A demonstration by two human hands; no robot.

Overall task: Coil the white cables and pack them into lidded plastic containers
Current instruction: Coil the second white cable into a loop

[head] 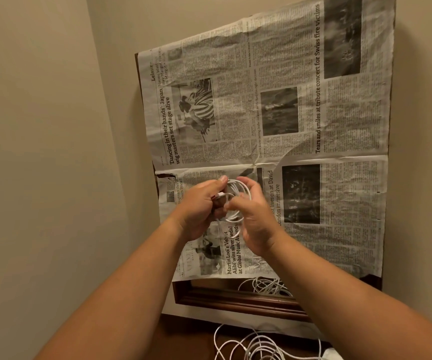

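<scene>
Coil (236,187) of white cable is held between both hands, above the near-left part of the newspaper (339,203). Left hand (196,206) grips the loops, fingers curled tight. Right hand (255,219) is curled round the opposite side (motion-blurred, exact contact unclear). Loose cable (269,285) lies on bare wood at the table (235,300) near edge, just past the paper. Another tangle (256,344) lies below that edge. Wall (54,126) is close on the left; flat newsprint stretches right and beyond the hands.
</scene>
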